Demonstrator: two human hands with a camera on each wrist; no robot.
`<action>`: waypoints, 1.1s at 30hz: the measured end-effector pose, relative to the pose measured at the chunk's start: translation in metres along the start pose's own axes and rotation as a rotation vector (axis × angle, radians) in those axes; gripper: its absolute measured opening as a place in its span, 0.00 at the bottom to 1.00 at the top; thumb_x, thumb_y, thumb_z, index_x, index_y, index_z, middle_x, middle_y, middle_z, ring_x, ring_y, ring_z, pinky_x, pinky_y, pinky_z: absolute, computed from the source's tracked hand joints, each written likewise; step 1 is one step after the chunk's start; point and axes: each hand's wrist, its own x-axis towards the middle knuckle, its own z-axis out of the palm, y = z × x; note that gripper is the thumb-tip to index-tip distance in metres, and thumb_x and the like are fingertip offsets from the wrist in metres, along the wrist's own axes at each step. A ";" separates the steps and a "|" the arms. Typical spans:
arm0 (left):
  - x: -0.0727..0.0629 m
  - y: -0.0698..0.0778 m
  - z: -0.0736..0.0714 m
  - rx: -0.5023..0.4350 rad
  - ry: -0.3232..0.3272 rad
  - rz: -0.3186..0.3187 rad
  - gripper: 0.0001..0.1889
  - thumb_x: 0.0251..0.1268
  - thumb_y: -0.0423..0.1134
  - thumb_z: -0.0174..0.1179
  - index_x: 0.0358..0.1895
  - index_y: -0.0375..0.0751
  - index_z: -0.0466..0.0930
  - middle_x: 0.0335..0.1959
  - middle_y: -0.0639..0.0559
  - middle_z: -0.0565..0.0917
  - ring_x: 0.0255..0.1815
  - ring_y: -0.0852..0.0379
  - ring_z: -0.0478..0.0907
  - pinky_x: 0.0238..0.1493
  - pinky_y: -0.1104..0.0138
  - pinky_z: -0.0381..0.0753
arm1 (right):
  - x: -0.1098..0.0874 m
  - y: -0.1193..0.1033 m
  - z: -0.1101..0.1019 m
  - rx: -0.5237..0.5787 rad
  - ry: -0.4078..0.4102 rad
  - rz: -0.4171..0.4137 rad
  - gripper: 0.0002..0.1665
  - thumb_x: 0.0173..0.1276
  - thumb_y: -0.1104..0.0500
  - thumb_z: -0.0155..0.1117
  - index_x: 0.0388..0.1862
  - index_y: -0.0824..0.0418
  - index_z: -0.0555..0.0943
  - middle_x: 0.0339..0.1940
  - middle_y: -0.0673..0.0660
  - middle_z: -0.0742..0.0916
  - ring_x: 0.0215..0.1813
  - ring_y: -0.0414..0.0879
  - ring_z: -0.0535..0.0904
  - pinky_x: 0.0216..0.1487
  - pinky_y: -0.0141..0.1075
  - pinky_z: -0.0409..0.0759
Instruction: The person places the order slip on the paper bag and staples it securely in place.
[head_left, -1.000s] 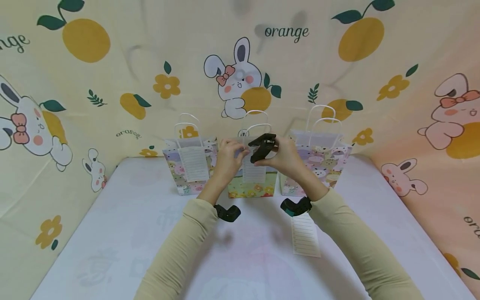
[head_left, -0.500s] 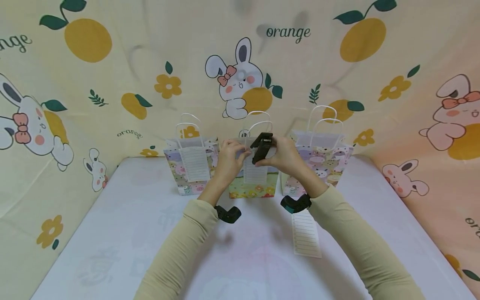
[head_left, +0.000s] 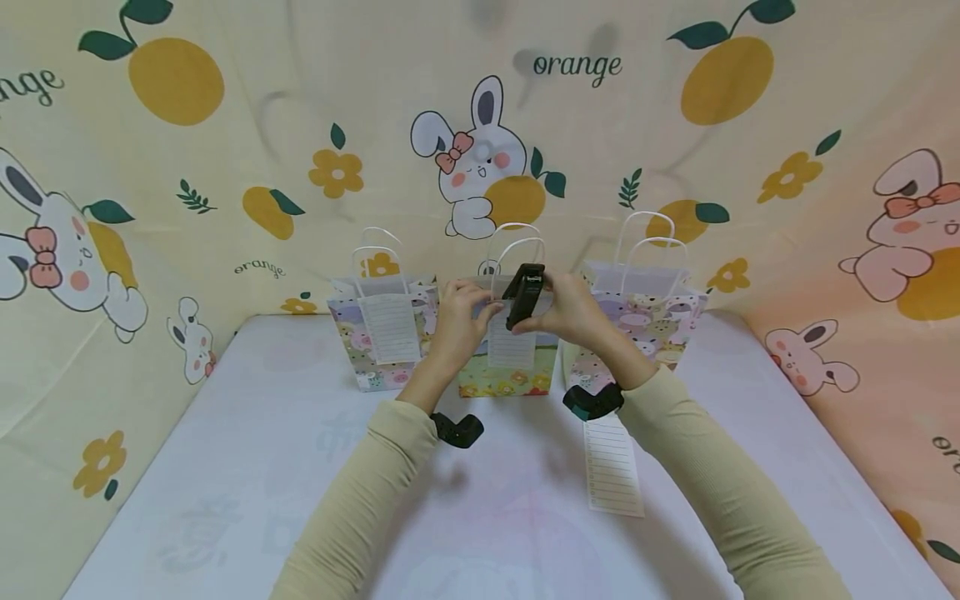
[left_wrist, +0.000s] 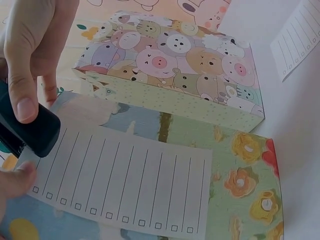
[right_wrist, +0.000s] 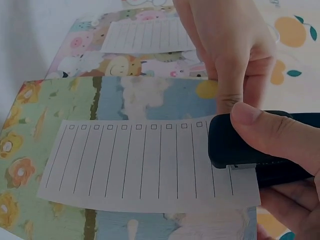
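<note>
My right hand [head_left: 573, 312] grips a black stapler [head_left: 525, 298] at the top edge of the middle paper gift bag [head_left: 498, 385], painted with flowers. Against that bag's front lies a white lined checklist sheet [head_left: 512, 348]; in the right wrist view the stapler's head [right_wrist: 227, 142] overlaps the sheet's top end, its jaws around the paper. My left hand [head_left: 459, 321] pinches the sheet and the bag's rim just left of the stapler. In the left wrist view its thumb [left_wrist: 20, 177] presses near the sheet's corner. The bag's white handles rise behind the stapler.
A cartoon-animal gift bag [head_left: 348, 333] stands at left with its own lined sheet [head_left: 390, 329] on the front. Another animal bag [head_left: 652, 321] stands at right, partly behind my right arm. A loose lined sheet [head_left: 613, 471] lies on the white table [head_left: 247, 467].
The stapler has turned slightly more upright over the sheet's top edge and shifted a little. My left hand keeps its pinch, and the bags stay in place.
</note>
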 end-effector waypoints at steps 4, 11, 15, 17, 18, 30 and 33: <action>0.000 0.000 -0.001 -0.001 -0.012 -0.013 0.11 0.61 0.39 0.64 0.40 0.34 0.86 0.39 0.43 0.86 0.54 0.46 0.73 0.61 0.54 0.74 | 0.001 0.000 0.001 -0.008 0.000 -0.021 0.36 0.45 0.62 0.81 0.54 0.68 0.76 0.55 0.67 0.84 0.62 0.63 0.78 0.65 0.55 0.74; -0.001 0.002 -0.001 0.015 -0.018 -0.017 0.11 0.61 0.39 0.63 0.40 0.34 0.86 0.38 0.43 0.86 0.54 0.46 0.73 0.61 0.54 0.74 | 0.002 0.002 0.001 0.010 -0.010 -0.037 0.36 0.46 0.63 0.80 0.54 0.68 0.75 0.54 0.67 0.85 0.61 0.64 0.79 0.62 0.55 0.76; -0.001 0.002 -0.002 0.024 -0.012 -0.010 0.11 0.61 0.39 0.64 0.40 0.33 0.86 0.38 0.43 0.86 0.54 0.46 0.74 0.61 0.54 0.74 | 0.003 0.002 0.000 0.022 -0.025 -0.032 0.37 0.46 0.63 0.80 0.55 0.68 0.75 0.54 0.67 0.85 0.60 0.64 0.80 0.62 0.55 0.76; -0.001 0.003 -0.002 0.026 -0.012 -0.010 0.11 0.61 0.39 0.63 0.39 0.33 0.86 0.38 0.43 0.86 0.54 0.46 0.74 0.61 0.54 0.74 | 0.004 0.001 0.000 0.021 -0.030 -0.028 0.37 0.46 0.63 0.80 0.56 0.68 0.74 0.54 0.68 0.84 0.59 0.63 0.80 0.62 0.54 0.76; -0.001 0.003 -0.002 0.026 -0.013 -0.010 0.11 0.61 0.39 0.63 0.40 0.33 0.86 0.38 0.43 0.87 0.54 0.46 0.74 0.61 0.54 0.74 | 0.004 0.001 0.000 0.020 -0.033 -0.024 0.38 0.46 0.63 0.80 0.56 0.68 0.74 0.54 0.68 0.84 0.59 0.63 0.80 0.62 0.54 0.76; -0.001 0.003 -0.004 0.023 -0.039 -0.023 0.11 0.61 0.38 0.64 0.41 0.33 0.85 0.39 0.42 0.87 0.55 0.46 0.73 0.62 0.54 0.73 | 0.004 -0.004 -0.003 -0.018 -0.040 -0.052 0.38 0.47 0.63 0.80 0.56 0.69 0.73 0.51 0.68 0.85 0.53 0.62 0.83 0.58 0.53 0.79; -0.001 0.003 -0.005 0.012 -0.036 -0.008 0.11 0.61 0.38 0.64 0.41 0.33 0.85 0.40 0.42 0.87 0.55 0.46 0.73 0.62 0.54 0.73 | 0.004 -0.004 -0.003 -0.013 -0.043 -0.062 0.37 0.47 0.63 0.79 0.55 0.70 0.72 0.51 0.69 0.85 0.52 0.62 0.83 0.58 0.53 0.79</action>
